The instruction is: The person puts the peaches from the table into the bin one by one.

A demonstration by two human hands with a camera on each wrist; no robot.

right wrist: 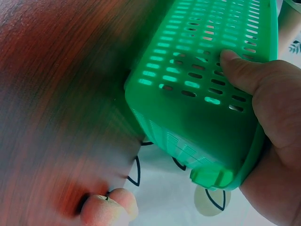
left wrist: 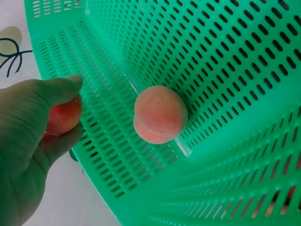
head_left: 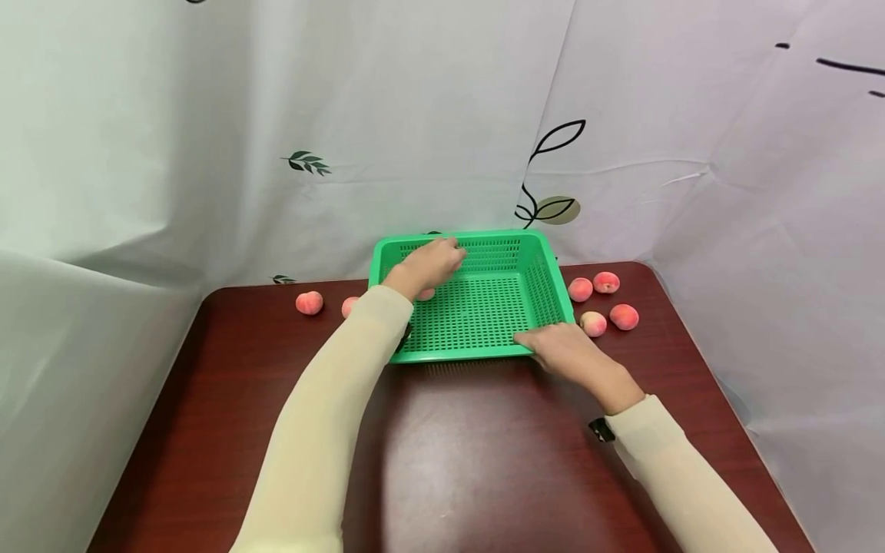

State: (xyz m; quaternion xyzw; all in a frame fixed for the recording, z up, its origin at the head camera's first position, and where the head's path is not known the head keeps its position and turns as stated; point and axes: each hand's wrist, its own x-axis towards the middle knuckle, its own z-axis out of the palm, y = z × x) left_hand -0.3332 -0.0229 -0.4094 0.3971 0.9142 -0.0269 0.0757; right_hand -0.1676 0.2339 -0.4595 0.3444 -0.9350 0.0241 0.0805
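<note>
At twelve o'clock of the table (head_left: 477, 430), by the head view, the green basket (head_left: 477, 307) is gripped at its five-o'clock corner by the right hand (head_left: 563, 349); it should be kept steady. By the left wrist view, a peach (left wrist: 65, 115) at nine o'clock is pinched by the left hand (left wrist: 23, 136), fingers opened only around it; gentle lowering is advised. By the right wrist view, the thumb is laid on the basket's wall; the other fingers are hidden.

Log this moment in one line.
left hand: holds round red peach near rim of green plastic basket | right hand: grips basket at near-right corner | inside: one round pink peach | outside right: four pinkish peaches
</note>
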